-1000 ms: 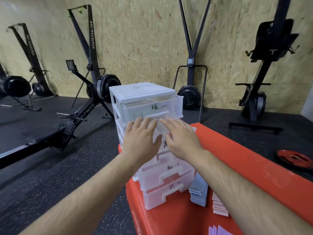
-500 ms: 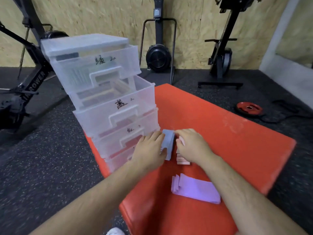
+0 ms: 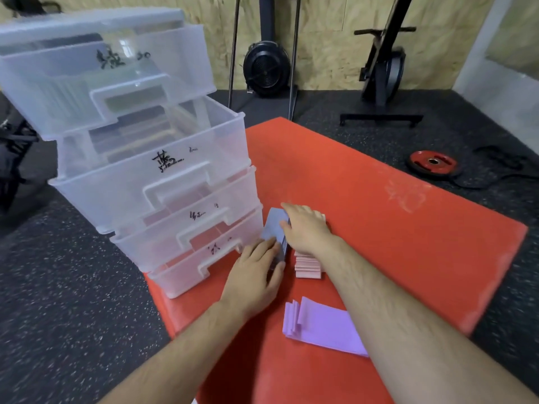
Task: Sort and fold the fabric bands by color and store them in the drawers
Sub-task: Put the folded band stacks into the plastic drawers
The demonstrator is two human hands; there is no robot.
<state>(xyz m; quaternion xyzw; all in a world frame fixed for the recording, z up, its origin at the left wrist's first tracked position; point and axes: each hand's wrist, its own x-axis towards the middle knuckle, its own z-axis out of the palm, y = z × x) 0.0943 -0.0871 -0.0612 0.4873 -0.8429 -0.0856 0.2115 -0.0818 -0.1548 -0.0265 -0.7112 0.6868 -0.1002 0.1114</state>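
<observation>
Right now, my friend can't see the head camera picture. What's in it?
The left hand and right hand hold a stack of blue bands over a red mat, beside clear plastic drawers pulled partly open. Pink bands and purple bands lie nearby.
</observation>
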